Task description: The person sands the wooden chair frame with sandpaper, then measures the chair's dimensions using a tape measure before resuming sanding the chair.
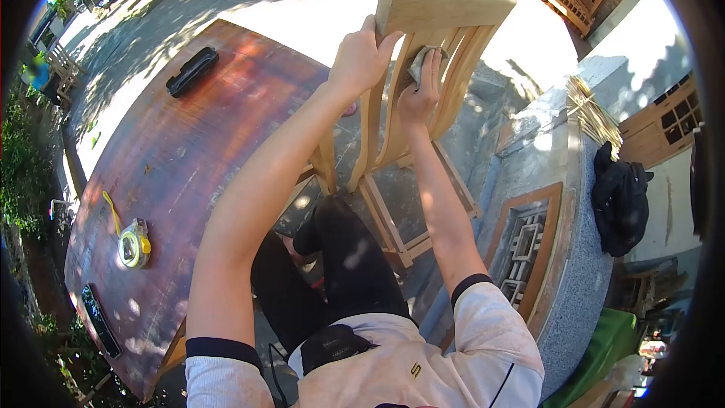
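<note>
A pale wooden chair (445, 6) with a slatted back stands in front of me, its thick top rail nearest the camera. My left hand (361, 58) grips the left end of that rail, thumb and fingers around its corner. Against the slats below the rail, my right hand (420, 98) presses a small grey-green cloth or sanding sheet (416, 66), fingers pressed together over it. The chair's lower frame (414, 245) reaches down by my knees.
At the left is a reddish-brown wooden table (219, 113) bearing a black tray-like case (192, 72), a yellow tape measure (134, 245) and a dark narrow object (100, 319). A stone ledge (578, 272) with a black cloth (621, 200) and thin sticks (593, 113) runs along the right.
</note>
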A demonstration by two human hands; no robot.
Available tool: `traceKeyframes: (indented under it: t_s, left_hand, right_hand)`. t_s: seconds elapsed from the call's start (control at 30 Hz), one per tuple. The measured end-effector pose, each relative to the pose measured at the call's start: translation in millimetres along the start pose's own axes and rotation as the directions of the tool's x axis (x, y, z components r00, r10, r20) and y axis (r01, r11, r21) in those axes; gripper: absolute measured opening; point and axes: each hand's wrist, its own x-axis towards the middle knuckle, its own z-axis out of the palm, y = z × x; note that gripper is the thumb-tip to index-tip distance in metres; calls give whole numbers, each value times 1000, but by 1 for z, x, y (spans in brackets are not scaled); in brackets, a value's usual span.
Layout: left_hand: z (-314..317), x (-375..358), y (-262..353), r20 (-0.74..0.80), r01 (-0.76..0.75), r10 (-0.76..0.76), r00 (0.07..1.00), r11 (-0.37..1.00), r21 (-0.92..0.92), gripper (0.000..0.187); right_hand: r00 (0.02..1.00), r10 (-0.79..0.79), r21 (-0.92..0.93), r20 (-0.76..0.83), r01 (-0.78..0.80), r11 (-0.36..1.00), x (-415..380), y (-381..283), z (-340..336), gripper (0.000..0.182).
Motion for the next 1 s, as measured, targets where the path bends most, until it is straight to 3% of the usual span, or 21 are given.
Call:
traceKeyframes:
  t_s: [0.13, 0.57, 0.67, 0.77, 0.87, 1.0]
  left_hand:
    - [2, 1, -4, -36, -62, 63, 997, 998, 20, 47]
    - [-3, -4, 5, 38, 48, -49, 998, 999, 25, 47]
    - [-6, 1, 7, 16, 15, -16, 1000, 1000, 18, 47]
    - [-2, -1, 6, 18, 21, -21, 1000, 1000, 22, 48]
    - [-2, 0, 1, 15, 7, -7, 1000, 1000, 28, 49]
    - [0, -1, -3, -4, -24, 24, 1000, 999, 30, 50]
  right_hand:
    - [998, -36, -39, 50, 37, 999, -24, -4, 1, 70]
    - [996, -1, -43, 86, 5, 999, -5, -17, -21, 68]
    - [988, -120, -163, 101, 136, 977, -8, -10, -21, 69]
    - [982, -132, -223, 137, 160, 962, -2, -9, -26, 72]
    - [988, 14, 25, 155, -19, 1000, -15, -10, -18, 74]
    - [989, 26, 28, 149, -31, 999, -64, -7, 2, 74]
